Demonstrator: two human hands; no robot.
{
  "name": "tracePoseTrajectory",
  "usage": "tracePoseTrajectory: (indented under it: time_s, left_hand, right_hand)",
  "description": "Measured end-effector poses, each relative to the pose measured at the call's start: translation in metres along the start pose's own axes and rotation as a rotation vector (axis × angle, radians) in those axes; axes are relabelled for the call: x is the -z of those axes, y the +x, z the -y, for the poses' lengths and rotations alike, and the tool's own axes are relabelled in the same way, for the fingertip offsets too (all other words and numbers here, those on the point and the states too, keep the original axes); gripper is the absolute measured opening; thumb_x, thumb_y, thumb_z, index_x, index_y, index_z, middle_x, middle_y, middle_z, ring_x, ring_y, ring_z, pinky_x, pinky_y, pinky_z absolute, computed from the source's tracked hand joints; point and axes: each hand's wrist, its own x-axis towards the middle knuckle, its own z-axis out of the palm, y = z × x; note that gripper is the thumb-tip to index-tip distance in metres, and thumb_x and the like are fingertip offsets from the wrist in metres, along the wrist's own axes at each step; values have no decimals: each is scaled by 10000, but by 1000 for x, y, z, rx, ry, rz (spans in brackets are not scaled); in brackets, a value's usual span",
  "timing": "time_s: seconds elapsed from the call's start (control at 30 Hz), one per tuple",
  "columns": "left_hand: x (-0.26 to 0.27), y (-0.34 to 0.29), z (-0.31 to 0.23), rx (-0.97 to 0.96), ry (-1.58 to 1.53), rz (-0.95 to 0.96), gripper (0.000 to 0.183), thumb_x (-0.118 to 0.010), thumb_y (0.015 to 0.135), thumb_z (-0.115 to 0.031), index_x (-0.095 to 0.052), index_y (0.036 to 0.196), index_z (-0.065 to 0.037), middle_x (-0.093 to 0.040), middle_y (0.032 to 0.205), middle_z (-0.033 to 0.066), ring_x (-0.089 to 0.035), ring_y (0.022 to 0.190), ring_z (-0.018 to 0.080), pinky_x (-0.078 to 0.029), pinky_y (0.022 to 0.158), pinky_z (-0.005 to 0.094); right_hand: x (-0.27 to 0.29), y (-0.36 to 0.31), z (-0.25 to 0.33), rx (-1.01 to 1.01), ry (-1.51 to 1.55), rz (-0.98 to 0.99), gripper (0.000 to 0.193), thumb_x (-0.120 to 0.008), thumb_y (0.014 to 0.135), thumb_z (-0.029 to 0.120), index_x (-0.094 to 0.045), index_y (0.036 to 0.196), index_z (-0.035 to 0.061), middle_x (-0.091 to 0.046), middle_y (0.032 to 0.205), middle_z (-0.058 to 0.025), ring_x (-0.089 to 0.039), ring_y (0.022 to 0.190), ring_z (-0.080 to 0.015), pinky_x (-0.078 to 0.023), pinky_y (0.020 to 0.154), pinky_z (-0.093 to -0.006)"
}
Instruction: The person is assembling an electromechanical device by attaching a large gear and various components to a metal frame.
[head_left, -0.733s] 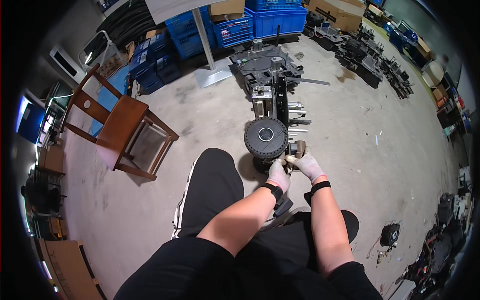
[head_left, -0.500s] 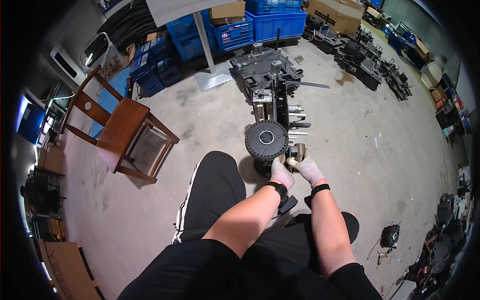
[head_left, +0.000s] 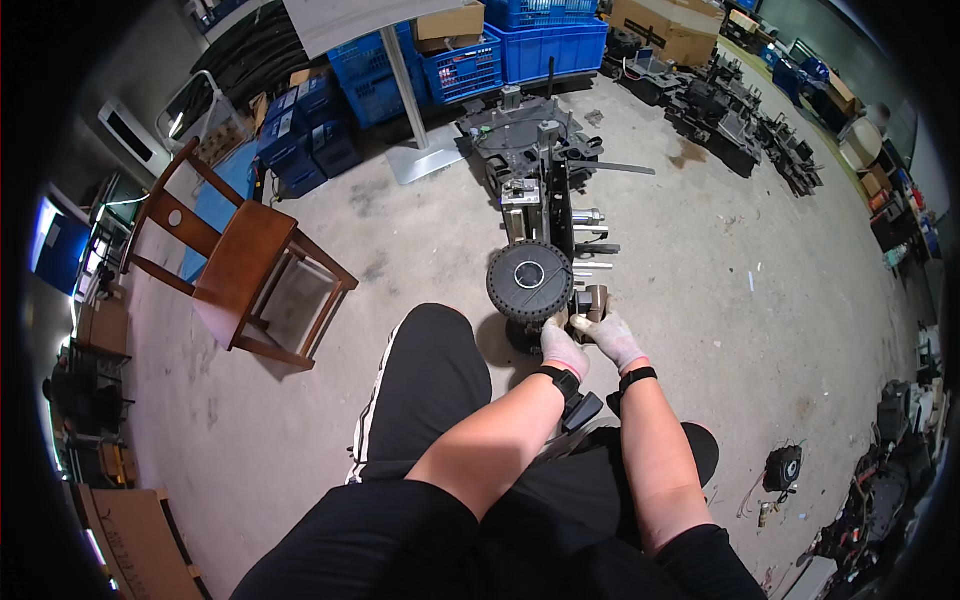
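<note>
A long black and metal machine assembly lies on the floor ahead of me, with a round black wheel-like disc at its near end. My left hand, in a pale work glove, is closed just below the disc's right edge; what its fingers grip is hidden. Beside it, my gloved right hand is wrapped round the lower end of a brown cylindrical part. Its thumb points left, toward the left hand. Several short metal rods stick out of the assembly's right side.
A wooden chair stands at my left. Farther off are a metal stand's base plate, dark blue batteries and blue crates. More machine parts lie at the far right. A small black part with wires rests near my right knee.
The view has shifted very slightly. Both hands stay at the same spot by the disc and the brown cylindrical part, with barely any movement.
</note>
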Motion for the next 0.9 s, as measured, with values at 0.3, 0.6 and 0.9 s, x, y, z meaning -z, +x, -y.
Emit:
tracePoseTrajectory:
  time_s: [0.3, 0.6, 0.9]
  left_hand:
    - [-8, -2, 0, 114, -41, -75, 356, -410, 945, -374, -581, 1172, -160, -595, 1216, 62, -539, 1123, 246, -385, 995, 464]
    - [-20, -15, 2, 172, -143, -39, 367, -401, 940, -377, -582, 1161, -146, -595, 1221, 67, -531, 1139, 233, -369, 1017, 437]
    - [4, -4, 5, 75, -90, 29, 355, -384, 944, -351, -592, 1163, -165, -616, 1182, 45, -547, 1102, 219, -356, 1003, 390]
  right_hand:
    - [2, 1, -4, -64, -57, 3, 1098, -805, 667, 521, -275, 1427, -69, -547, 1265, -291, -574, 1166, -374, -473, 954, -399]
    - [-8, 0, -11, 25, 1, -113, 712, -783, 753, 346, -469, 1292, 1, -676, 997, -168, -673, 872, -238, -525, 781, -349]
    - [-6, -5, -3, 18, -65, -152, 688, -777, 753, 380, -500, 1240, -20, -683, 980, -184, -678, 888, -286, -519, 802, -371]
